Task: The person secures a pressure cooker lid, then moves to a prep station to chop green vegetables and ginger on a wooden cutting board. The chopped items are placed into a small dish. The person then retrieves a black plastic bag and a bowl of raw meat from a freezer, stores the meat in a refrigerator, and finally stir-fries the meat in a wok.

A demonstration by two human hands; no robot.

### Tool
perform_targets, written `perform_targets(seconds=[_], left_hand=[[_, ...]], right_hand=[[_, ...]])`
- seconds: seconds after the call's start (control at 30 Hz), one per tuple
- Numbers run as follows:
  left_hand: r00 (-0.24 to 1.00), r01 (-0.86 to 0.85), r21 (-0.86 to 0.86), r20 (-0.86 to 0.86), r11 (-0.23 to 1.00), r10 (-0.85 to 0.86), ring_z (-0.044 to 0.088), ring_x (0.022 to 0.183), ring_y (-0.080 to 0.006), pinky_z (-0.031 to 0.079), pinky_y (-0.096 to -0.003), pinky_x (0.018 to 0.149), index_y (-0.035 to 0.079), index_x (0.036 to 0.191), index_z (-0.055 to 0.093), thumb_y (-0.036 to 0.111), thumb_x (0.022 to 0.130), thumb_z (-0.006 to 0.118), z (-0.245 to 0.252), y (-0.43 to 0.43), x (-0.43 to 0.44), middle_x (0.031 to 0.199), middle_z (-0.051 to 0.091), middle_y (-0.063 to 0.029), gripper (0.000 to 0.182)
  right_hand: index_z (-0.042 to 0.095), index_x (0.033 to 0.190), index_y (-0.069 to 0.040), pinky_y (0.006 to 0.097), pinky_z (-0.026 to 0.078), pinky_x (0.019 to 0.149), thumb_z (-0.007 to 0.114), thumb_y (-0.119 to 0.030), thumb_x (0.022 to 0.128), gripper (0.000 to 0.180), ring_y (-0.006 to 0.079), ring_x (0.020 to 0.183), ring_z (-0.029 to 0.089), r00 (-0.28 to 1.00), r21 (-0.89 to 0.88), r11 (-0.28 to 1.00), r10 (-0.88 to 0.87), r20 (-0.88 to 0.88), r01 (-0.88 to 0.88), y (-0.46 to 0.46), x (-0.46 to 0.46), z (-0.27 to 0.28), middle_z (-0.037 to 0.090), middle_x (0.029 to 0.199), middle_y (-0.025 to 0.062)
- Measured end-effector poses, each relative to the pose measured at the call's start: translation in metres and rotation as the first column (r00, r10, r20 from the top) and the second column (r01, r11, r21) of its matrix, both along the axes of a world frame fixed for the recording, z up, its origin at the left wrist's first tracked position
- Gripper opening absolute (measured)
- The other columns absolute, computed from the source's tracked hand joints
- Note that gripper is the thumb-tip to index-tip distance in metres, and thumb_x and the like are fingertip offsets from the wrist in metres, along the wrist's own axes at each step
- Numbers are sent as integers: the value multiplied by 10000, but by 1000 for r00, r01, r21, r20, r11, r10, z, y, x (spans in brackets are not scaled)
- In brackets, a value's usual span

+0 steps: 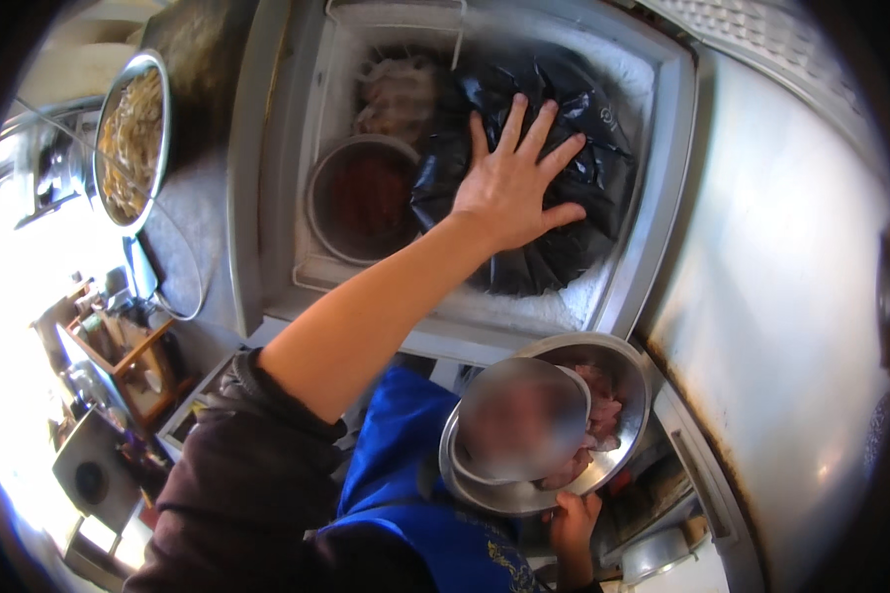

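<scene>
My left hand [515, 174] lies with its fingers spread on a large black plastic bag [593, 174], gathered in folds, inside an open chest freezer with frosted walls [645, 96]. The fingers rest on the plastic without gripping it. At the lower right, my right hand [575, 519] grips the rim of a wide steel bowl [638, 415] held near my body. Pieces of raw pink meat [601, 408] show in this bowl. A smaller round bowl [523, 419] sits within it, its reddish contents blurred.
Beside the bag stand a round pot [319, 215] with dark red contents and a clear plastic bag [397, 96] of pale food. A steel bowl of food strips [130, 148] is on the left counter. A smooth metal surface [786, 259] borders the freezer; a pot [656, 556] sits low right.
</scene>
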State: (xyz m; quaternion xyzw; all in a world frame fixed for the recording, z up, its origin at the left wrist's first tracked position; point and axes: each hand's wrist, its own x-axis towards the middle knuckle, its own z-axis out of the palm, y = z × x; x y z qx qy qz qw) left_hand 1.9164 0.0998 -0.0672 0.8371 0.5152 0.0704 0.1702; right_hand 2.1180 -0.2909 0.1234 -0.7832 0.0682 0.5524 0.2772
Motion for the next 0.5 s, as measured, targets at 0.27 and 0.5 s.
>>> perform_targets(seconds=[0.27, 0.5], left_hand=[[998, 6, 17, 65, 1000, -7, 125, 1627, -440, 174, -779, 1216, 331, 1655, 382, 707, 937, 631, -11, -2, -5, 1767, 207, -142, 848], [998, -68, 78, -1, 995, 68, 119, 1617, -465, 172, -794, 1200, 322, 1646, 394, 701, 948, 619, -16, -4, 3, 1761, 218, -151, 825]], right_hand=[[656, 1109, 42, 314, 526, 517, 630, -108, 873, 281, 203, 635, 646, 998, 30, 999, -46, 32, 45, 20, -21, 7, 689, 896, 104], [670, 1116, 36, 286, 513, 520, 631, -117, 884, 281, 174, 626, 641, 1000, 24, 1000, -13, 25, 13, 24, -21, 11, 699, 887, 89]])
